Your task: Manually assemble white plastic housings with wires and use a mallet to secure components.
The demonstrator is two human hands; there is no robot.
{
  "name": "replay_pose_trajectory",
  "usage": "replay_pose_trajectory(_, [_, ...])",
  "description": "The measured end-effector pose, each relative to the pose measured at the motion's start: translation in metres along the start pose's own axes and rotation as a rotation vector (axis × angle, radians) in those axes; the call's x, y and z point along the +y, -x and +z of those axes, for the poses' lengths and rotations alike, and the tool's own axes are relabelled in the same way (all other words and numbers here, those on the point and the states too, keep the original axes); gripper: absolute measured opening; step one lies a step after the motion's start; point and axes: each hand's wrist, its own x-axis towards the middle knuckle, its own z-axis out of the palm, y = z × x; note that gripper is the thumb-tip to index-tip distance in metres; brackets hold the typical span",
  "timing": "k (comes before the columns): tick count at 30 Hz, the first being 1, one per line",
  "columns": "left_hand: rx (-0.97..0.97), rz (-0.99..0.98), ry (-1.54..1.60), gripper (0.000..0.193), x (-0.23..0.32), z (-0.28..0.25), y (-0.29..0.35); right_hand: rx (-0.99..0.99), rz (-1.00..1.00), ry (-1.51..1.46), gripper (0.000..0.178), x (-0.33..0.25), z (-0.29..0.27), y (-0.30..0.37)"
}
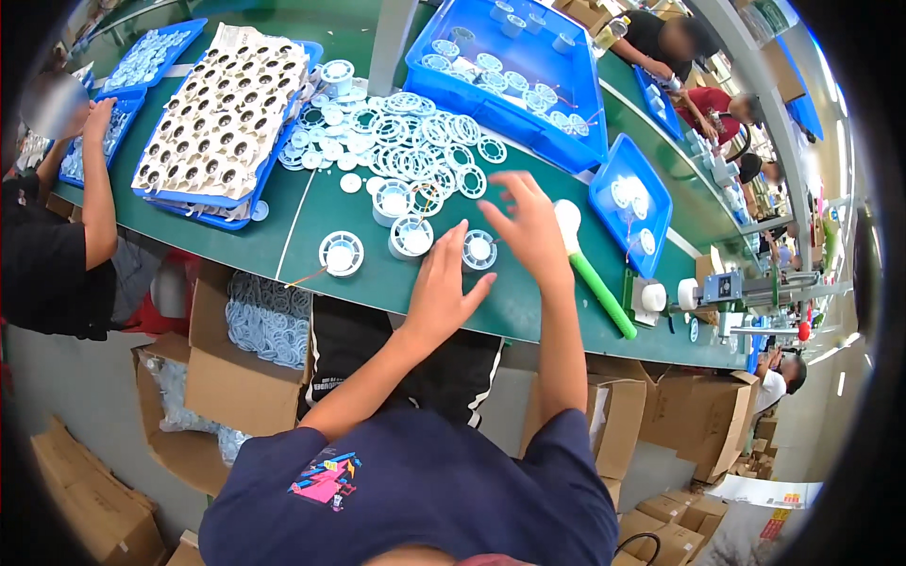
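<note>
My left hand (442, 292) rests low over the green worktop, its fingers stretched out and apart. Just right of its fingertips stands a small round pale-blue housing (479, 250) with a white centre. Above and right of that housing is my right hand (530, 226), fingers spread and nothing in them. Left of my left fingers are two similar housings (411, 240) close together, and another housing (341, 254) with a thin wire sits farther left. Beyond my hands spreads a heap of pale-blue slotted rings (429, 151) mixed with small discs (350, 183).
A mallet (596, 288) with a green handle lies right of my right hand. Blue bins (566, 151) hold housings at the back, and a blue tray (661, 212) stands right. Stacked moulded-pulp trays (222, 123) are left, beside a co-worker (57, 245). A bench press (727, 291) sits far right.
</note>
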Motion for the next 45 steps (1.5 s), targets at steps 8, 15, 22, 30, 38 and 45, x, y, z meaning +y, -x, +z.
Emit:
replay_pose_trajectory(8, [0.017, -0.028, 0.015, 0.063, -0.001, 0.006, -0.002, 0.171, -0.211, 0.405, 0.021, 0.061, 0.039, -0.035])
replay_pose_trajectory(15, [-0.093, 0.017, -0.099, 0.083, 0.009, -0.014, 0.014, 0.087, 0.457, -0.540, 0.029, 0.039, -0.012, 0.112])
replay_pose_trajectory(22, [-0.249, 0.043, -0.044, 0.093, 0.012, -0.033, 0.023, 0.313, 0.254, 0.107, 0.055, 0.041, 0.018, 0.147])
replay_pose_trajectory(30, [-0.178, 0.039, -0.080, 0.082, 0.009, -0.021, 0.027, 0.463, 0.099, 0.213, 0.053, 0.062, 0.036, 0.144])
replay_pose_trajectory(38, [-0.101, 0.033, -0.137, 0.084, 0.006, -0.012, 0.033, 0.349, -0.124, -0.008, 0.065, -0.003, 0.047, 0.144])
replay_pose_trajectory(45, [-0.077, 0.036, -0.153, 0.081, 0.005, -0.010, 0.034, 0.340, -0.139, -0.004, 0.063, 0.001, 0.050, 0.143])
